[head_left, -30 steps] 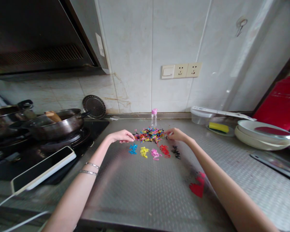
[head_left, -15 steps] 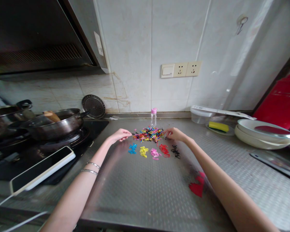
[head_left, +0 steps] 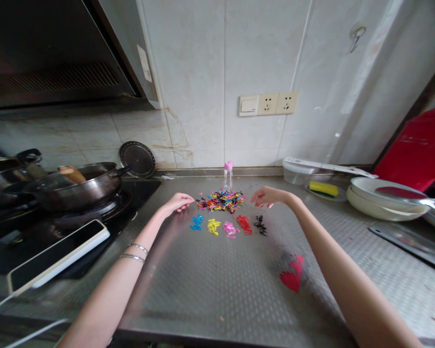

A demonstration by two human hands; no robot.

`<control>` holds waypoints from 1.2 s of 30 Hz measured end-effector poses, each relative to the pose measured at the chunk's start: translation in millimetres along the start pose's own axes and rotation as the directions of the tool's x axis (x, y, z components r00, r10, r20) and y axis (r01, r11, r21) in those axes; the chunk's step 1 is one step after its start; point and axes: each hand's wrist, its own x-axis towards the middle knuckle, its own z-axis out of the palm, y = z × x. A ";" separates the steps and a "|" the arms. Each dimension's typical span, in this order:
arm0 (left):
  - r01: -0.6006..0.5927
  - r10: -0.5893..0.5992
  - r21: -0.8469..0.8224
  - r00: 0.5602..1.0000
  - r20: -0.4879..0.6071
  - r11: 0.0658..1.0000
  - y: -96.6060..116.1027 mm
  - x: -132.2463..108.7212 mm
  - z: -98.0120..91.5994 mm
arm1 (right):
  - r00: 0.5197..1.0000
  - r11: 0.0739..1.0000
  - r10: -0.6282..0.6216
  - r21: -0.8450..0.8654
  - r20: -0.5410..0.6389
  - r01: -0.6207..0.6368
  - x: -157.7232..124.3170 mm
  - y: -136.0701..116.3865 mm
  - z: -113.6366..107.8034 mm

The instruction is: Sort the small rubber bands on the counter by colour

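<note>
A mixed heap of small coloured rubber bands [head_left: 220,200] lies on the steel counter [head_left: 217,285]. In front of it sit small sorted piles: blue [head_left: 196,222], yellow [head_left: 213,225], pink [head_left: 231,229], red [head_left: 244,224] and black [head_left: 260,225]. My left hand [head_left: 178,202] rests left of the heap, fingers curled in a pinch near its edge. My right hand [head_left: 266,197] hovers right of the heap, above the black pile, fingers bent together; whether they hold a band is too small to see. A small clear bottle with a pink cap [head_left: 228,175] stands behind the heap.
A stove with a wok [head_left: 76,186] and pots is at the left, and a phone [head_left: 56,256] lies on its edge. Stacked plates [head_left: 384,203], a sponge on a dish [head_left: 321,188] and a plastic box [head_left: 299,171] sit at the right. A red patch [head_left: 292,275] shows on the counter.
My right hand has lifted off the heap's right edge and drawn back a little to the right. My left hand has pulled slightly left, away from the heap.
</note>
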 end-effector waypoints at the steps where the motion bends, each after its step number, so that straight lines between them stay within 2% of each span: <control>1: -0.001 0.001 -0.003 1.000 -0.004 1.000 -0.1 -0.1 -0.2 | 0.999 0.999 -0.022 -0.026 -0.024 0.022 1.6 -3.8 1.4; 5: 0.010 -0.011 -0.013 0.999 -0.032 1.000 0.3 -1.5 -1.5 | 0.991 0.980 -0.114 -0.168 -0.062 0.102 8.8 -24.5 14.7; 10: 0.019 -0.020 -0.023 0.998 -0.053 1.000 -2.3 -0.6 -2.7 | 0.976 0.917 -0.217 -0.346 -0.013 0.199 18.4 -50.4 46.1; 14: 0.023 -0.024 -0.029 0.998 -0.059 0.999 -6.5 2.6 -3.7 | 0.977 0.828 -0.199 -0.546 -0.075 0.127 25.4 -58.6 67.0; 18: 0.019 -0.021 -0.033 0.998 -0.057 0.999 -6.5 1.8 -5.8 | 0.977 0.779 -0.175 -0.624 -0.120 0.063 28.9 -58.0 74.7; 24: 0.017 -0.019 -0.036 0.999 -0.044 0.999 -6.0 -0.9 -7.2 | 0.975 0.778 -0.183 -0.624 -0.122 0.068 28.2 -58.6 75.0; 29: 0.029 -0.031 -0.040 0.998 -0.051 0.999 -6.8 -0.1 -7.0 | 0.984 0.839 -0.151 -0.538 -0.092 0.078 17.0 -64.3 64.6; 31: 0.026 -0.028 -0.039 0.998 -0.060 0.999 -6.5 -0.1 -8.0 | 0.993 0.880 -0.104 -0.470 -0.053 0.067 9.8 -64.9 56.0; 34: 0.012 -0.015 -0.024 0.995 -0.096 1.000 -6.1 0.0 -9.1 | 0.996 0.937 -0.021 -0.346 0.091 0.051 0.1 -62.6 42.0; 36: 0.000 0.000 0.000 0.989 -0.145 1.000 -6.2 2.0 -7.8 | 0.990 0.956 0.024 -0.292 0.141 0.018 -4.5 -60.9 33.7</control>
